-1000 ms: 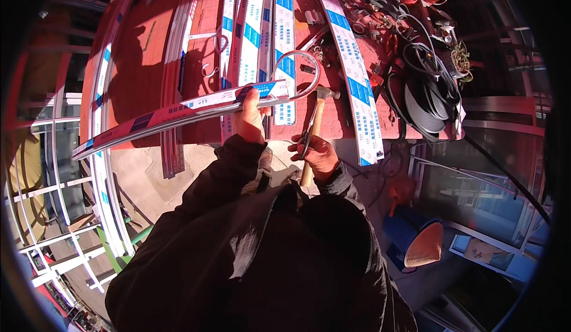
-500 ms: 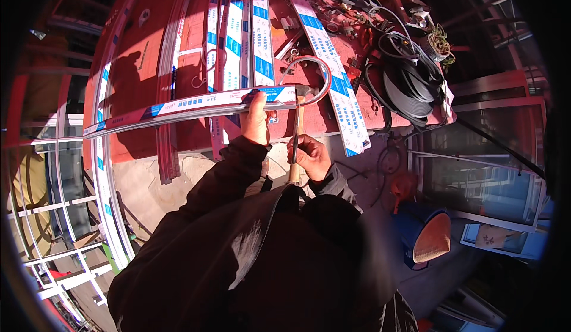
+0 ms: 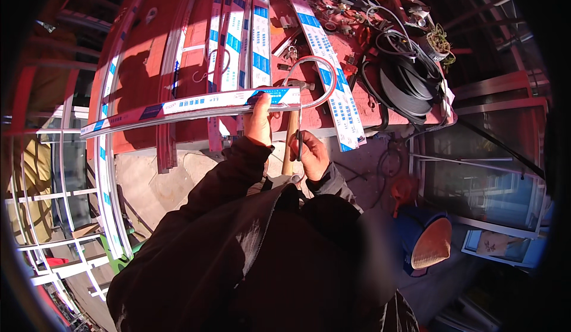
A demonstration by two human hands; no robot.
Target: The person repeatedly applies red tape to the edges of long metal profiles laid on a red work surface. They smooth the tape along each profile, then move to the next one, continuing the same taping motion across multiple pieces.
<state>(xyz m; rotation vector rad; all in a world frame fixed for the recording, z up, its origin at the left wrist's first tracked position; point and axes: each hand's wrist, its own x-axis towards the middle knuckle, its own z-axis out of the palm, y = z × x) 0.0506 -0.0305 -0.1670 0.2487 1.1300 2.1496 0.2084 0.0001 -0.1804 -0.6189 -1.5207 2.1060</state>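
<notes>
My left hand (image 3: 259, 121) is closed around a long metal profile (image 3: 199, 104) wrapped in white and blue film, close to its right end. The profile lies crosswise over the table's near part. At that end a thin, flexible sealing strip (image 3: 335, 77) curls in a wide loop and comes back down. My right hand (image 3: 313, 156) pinches the strip's dark lower length between thumb and fingers, just below the profile's end. Beside it is a hammer (image 3: 291, 134), its wooden handle pointing toward me and its head partly behind the profile.
More film-wrapped profiles (image 3: 260, 38) lie lengthwise on the red table (image 3: 135, 103). Coiled black strip (image 3: 407, 88), small hardware and a potted plant (image 3: 439, 42) crowd its right side. A blue bucket (image 3: 413, 237) stands at the right, near a glazed frame (image 3: 476, 165).
My right hand has shifted slightly right, away from the hammer's handle, and the strip's lower length with it. The loop sits a little further right. My left hand keeps its grip.
</notes>
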